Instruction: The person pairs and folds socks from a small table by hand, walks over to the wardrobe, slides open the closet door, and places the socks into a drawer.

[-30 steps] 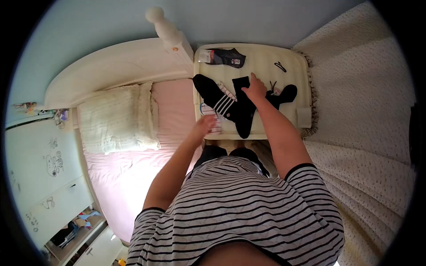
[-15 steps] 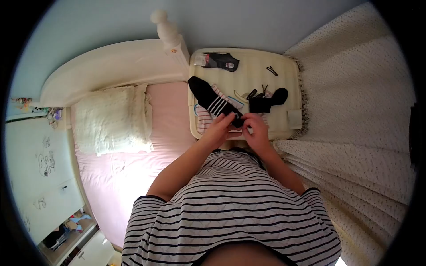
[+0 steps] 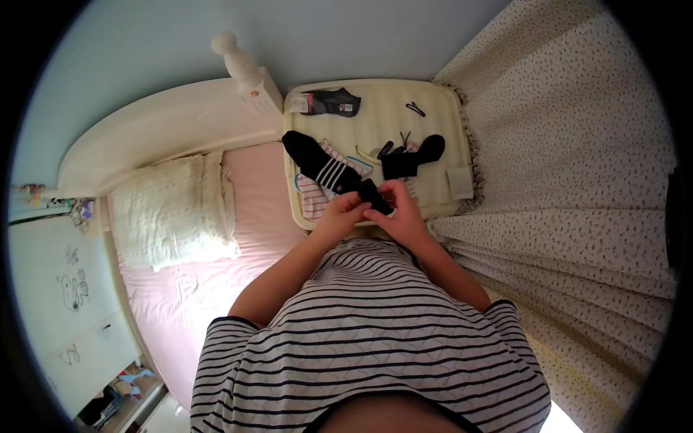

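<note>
Beyond the left hand, the long sock is black with white stripes. Beyond the right hand, the other sock is plain black. Left of the left hand, the sheet is pale pink; the shirt has dark stripes on white.

And here, a lane is left open on the tabletop between packet and clip; nearer, it's pinched by banded sock and black sock, then blocked by left hand, right hand and bunched sock!
</note>
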### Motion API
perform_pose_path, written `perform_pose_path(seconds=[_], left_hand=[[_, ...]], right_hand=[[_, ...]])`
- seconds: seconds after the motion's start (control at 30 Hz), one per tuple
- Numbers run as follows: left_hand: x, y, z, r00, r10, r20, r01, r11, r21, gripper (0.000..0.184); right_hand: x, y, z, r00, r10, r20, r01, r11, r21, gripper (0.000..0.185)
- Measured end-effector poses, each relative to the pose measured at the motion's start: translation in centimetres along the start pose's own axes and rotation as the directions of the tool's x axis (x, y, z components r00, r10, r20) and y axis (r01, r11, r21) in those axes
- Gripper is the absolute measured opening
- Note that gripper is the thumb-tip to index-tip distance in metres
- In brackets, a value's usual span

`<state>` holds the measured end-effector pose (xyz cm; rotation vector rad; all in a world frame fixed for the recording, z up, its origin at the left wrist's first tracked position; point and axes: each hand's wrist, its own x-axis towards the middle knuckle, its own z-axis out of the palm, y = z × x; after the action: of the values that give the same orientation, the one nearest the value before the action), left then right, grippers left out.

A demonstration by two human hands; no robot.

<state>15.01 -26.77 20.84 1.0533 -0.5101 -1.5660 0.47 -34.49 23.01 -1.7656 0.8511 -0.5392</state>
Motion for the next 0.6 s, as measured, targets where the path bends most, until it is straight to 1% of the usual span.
perform_pose_path(seconds=[0.03,0.1,0.13,0.17,0.23,0.27,0.3,0.33,0.37,0.4,0.5,0.6], left_hand=[[-0.1,0.1,0.0,0.999,-0.022,-0.023,0.021,0.999,-0.037,0.015],[-0.6,0.2,-0.8,0.978,0.201,0.063,-0.209,0.963,0.17,0.019],[-0.9,0.2,-1.4,0.963,0.255,0.086,-0.267,0.942,0.202,0.021],[-1.1,0.1,-1.9,0.945,0.308,0.108,-0.325,0.917,0.231,0.023],[-0.9,-0.6,-3.2,0.943,0.322,0.085,-0.332,0.928,0.169,0.028],[0.0,-1.6,-4.4,0.986,0.164,-0.028,-0.165,0.984,-0.068,0.033],[0.9,-2.5,-5.6,0.99,-0.002,-0.141,-0.046,0.941,-0.336,0.039],[-0.2,0.9,-4.0,0.997,-0.012,-0.076,-0.016,0.932,-0.362,0.041],[-0.9,3.2,-2.9,1.0,-0.02,-0.011,0.014,0.922,-0.386,0.044],[-1.0,3.9,-2.6,1.0,0.013,-0.022,-0.021,0.932,-0.362,0.043],[-1.2,4.7,-3.1,0.996,0.055,-0.071,-0.073,0.959,-0.275,0.041],[-1.0,4.8,-4.0,0.987,0.058,-0.149,-0.078,0.989,-0.129,0.037]], right_hand=[[0.0,-0.4,-0.1,1.0,-0.025,0.012,0.024,1.0,0.016,0.046],[0.5,-0.8,-0.9,0.96,-0.279,0.029,0.28,0.955,-0.098,0.044],[1.0,-0.7,-1.2,0.916,-0.399,0.049,0.402,0.903,-0.151,0.044],[1.4,-0.5,-1.4,0.924,-0.375,0.083,0.381,0.922,-0.075,0.044],[2.3,0.4,-1.7,0.931,-0.332,0.153,0.325,0.943,0.07,0.045],[3.1,2.1,-2.0,0.959,-0.258,0.12,0.269,0.959,-0.086,0.046],[4.1,4.7,-2.5,0.979,-0.189,0.076,0.202,0.95,-0.238,0.047],[5.1,7.0,-2.9,0.992,-0.128,0.022,0.126,0.916,-0.382,0.048],[5.9,8.6,-3.1,0.999,-0.029,-0.026,0.009,0.812,-0.583,0.047],[6.4,10.1,-3.3,0.994,0.055,-0.094,-0.107,0.656,-0.747,0.045],[7.0,13.9,-3.2,0.995,-0.067,-0.068,-0.022,0.539,-0.842,0.043],[7.4,15.6,-3.9,1.0,-0.03,-0.002,0.016,0.559,-0.829,0.041]])
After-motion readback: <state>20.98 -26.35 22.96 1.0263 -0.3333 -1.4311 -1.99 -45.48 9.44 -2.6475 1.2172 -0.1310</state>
